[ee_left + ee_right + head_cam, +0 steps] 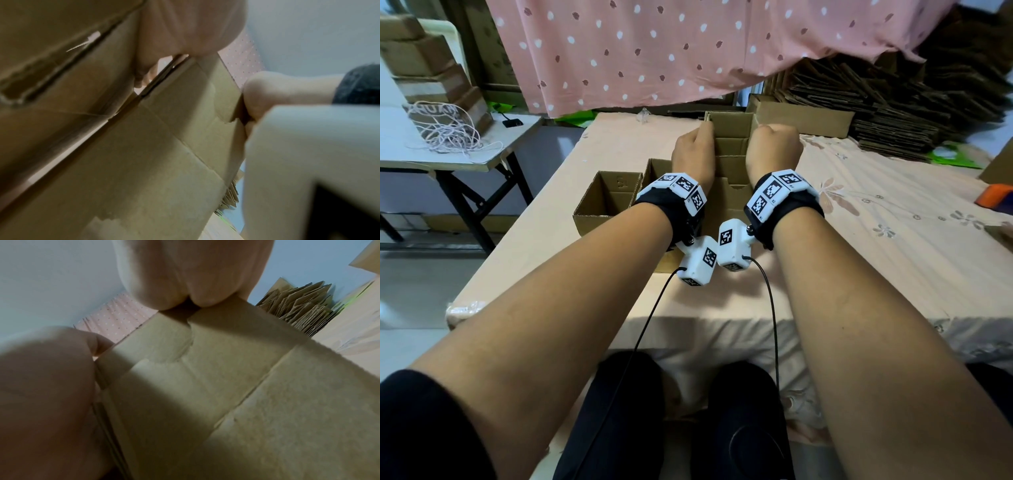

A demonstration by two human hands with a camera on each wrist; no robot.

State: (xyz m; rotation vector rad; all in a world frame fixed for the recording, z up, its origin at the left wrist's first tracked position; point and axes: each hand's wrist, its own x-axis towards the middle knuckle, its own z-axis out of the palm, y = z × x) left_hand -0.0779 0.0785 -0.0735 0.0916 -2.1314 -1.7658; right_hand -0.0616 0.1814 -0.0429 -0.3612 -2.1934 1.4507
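A brown cardboard box (731, 161) stands on the cloth-covered table (859, 240), with its flaps up and its inside facing me. My left hand (693, 150) grips the box's left wall, fingers curled over the edge. My right hand (774, 147) grips the right wall in the same way. In the left wrist view the cardboard box (154, 146) fills the frame below my left hand (185, 32). The right wrist view shows my right hand (195, 280) pinching the top edge of the cardboard box (205, 386).
Two open cardboard boxes (607, 202) stand side by side left of the held one. Another box (804, 118) and a stack of flat cardboard (914, 102) lie at the back right. A side table (448, 150) with tangled string (445, 130) stands at left. A pink dotted cloth (671, 48) hangs behind.
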